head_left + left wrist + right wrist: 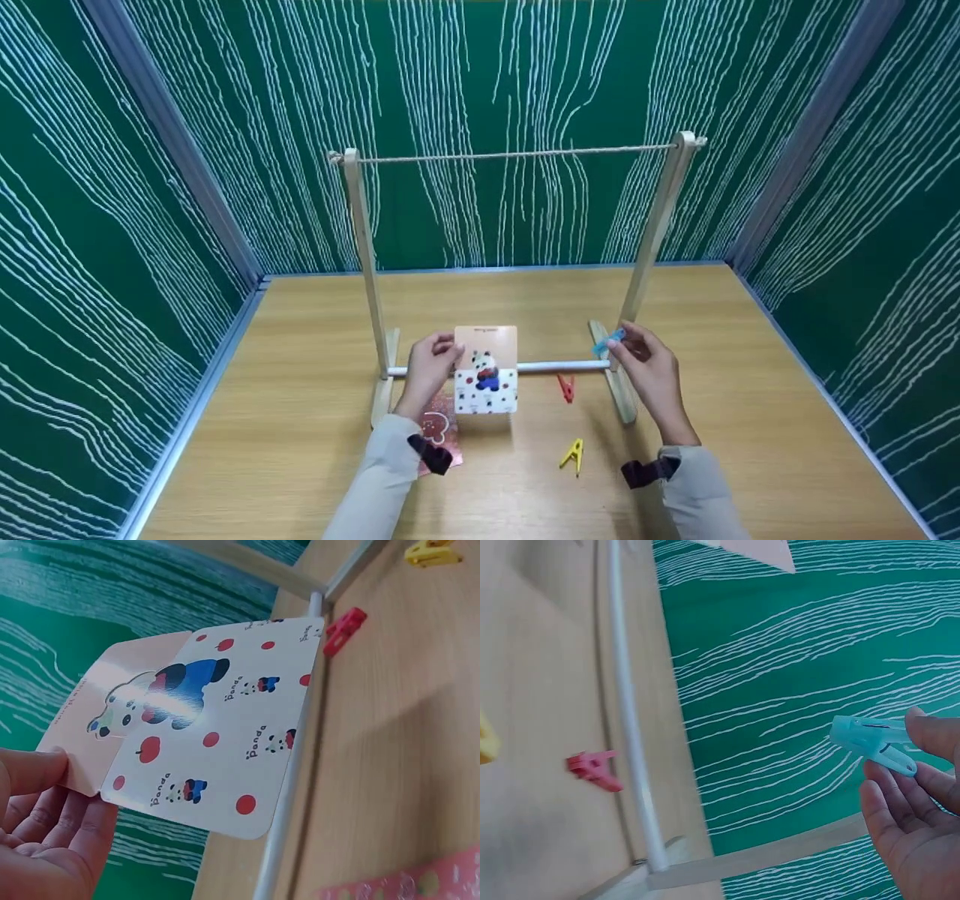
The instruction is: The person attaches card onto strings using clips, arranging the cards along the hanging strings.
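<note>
My left hand pinches a panda card by its left edge, thumb on the printed face. The card is held up over the table, peach at its top and white with red dots below; glare crosses it in the left wrist view. Between thumb and fingers of my right hand is a light blue clothespin, its jaw end pointing away from the palm. A red clothespin and a yellow clothespin lie on the table between my hands.
A wooden stand with a left post and right post carries a taut string across its top. A white bar joins the posts low down. A pink glittery card lies partly under my left forearm. Green walls surround the table.
</note>
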Tool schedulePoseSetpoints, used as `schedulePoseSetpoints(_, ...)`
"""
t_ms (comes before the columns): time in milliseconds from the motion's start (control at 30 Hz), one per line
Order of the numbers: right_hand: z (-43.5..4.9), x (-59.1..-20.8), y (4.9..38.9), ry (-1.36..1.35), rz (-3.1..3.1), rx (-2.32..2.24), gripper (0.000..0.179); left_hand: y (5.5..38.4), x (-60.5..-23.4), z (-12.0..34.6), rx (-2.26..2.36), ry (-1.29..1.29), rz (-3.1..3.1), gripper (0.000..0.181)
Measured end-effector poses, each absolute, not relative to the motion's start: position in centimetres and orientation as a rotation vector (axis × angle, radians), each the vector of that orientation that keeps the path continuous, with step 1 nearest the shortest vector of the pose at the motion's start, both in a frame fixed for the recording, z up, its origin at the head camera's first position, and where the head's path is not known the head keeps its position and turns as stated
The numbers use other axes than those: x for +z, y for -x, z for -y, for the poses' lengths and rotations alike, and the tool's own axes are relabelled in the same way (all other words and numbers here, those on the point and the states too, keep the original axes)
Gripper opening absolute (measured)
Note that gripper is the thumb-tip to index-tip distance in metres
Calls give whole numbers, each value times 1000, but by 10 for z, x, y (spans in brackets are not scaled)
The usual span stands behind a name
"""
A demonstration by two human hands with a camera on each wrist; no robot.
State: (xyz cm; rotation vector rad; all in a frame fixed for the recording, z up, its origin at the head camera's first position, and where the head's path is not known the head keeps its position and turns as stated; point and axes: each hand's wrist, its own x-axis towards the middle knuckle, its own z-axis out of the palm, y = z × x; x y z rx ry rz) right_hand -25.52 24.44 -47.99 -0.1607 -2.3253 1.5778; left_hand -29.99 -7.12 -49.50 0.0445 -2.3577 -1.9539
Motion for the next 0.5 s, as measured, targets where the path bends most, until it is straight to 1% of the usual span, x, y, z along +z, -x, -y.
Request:
schedulePoseSetpoints(133,-245,-466,257,119,2318,1589,44,302,-485,59,-1946,-13,2343,27)
schedulePoseSetpoints(500,-250,-435,264,-14,2240,1560,40,310,-456,41,-1972,-17,2384,28)
